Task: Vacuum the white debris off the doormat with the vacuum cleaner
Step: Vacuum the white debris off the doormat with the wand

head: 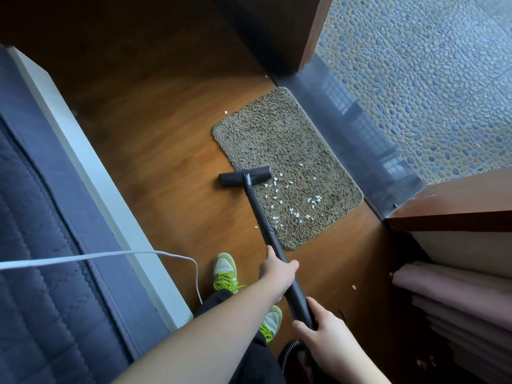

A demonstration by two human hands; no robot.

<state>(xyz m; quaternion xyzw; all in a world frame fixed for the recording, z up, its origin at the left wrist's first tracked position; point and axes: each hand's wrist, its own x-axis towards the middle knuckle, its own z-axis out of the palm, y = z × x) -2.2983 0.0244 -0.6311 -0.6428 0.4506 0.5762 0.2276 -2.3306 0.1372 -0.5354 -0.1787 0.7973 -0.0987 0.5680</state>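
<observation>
The doormat [285,167] is shaggy, rough cloth pile on a smooth, semi-glossy wood floor [155,139]. The vacuum wand [263,217] looks matt dark plastic. At two o'clock, pebble paving [429,79] looks bumpy.

1. One shaggy doormat [279,151].
2. One vacuum cleaner wand [266,223] with one floor head [245,176].
3. Two hands: left hand [277,270], right hand [327,336].
4. Two green sneakers [224,270].
5. One white cord [110,254].
6. White debris bits [291,200]: dozens, too many to count exactly.

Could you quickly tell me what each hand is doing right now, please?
Left hand: grip closed round the vacuum wand.
Right hand: grip closed round the wand's lower end.
</observation>
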